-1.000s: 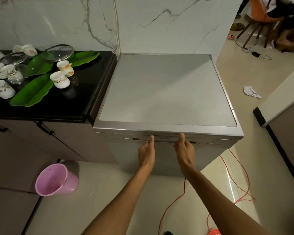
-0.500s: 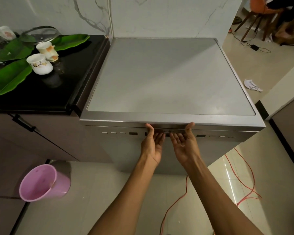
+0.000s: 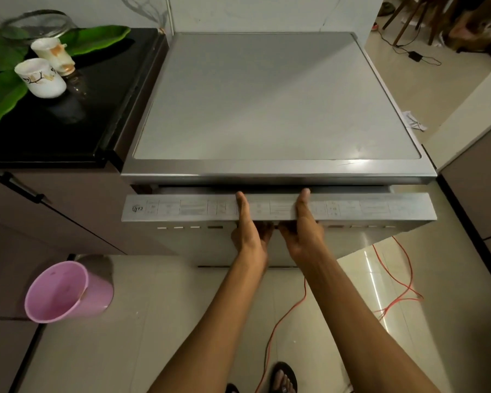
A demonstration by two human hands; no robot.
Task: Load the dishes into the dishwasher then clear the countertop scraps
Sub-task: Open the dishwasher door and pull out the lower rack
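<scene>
Now both hands grip the top edge of the dishwasher door [image 3: 278,207], left hand [image 3: 248,225] and right hand [image 3: 304,226] side by side, thumbs on top, fingers curled underneath. Door ajar below the dishwasher top [image 3: 275,109]; two cups [image 3: 41,78] sit on the black countertop [image 3: 54,131] beside it.

We see both hands gripping the dishwasher door [image 3: 278,207] at its top edge, left hand [image 3: 248,228] beside right hand [image 3: 304,231], thumbs on top; the fingers underneath are mostly hidden. The door stands slightly ajar. Two cups [image 3: 41,78] sit on the black countertop [image 3: 68,120]; a pink bucket [image 3: 65,292] stands on the floor.
</scene>
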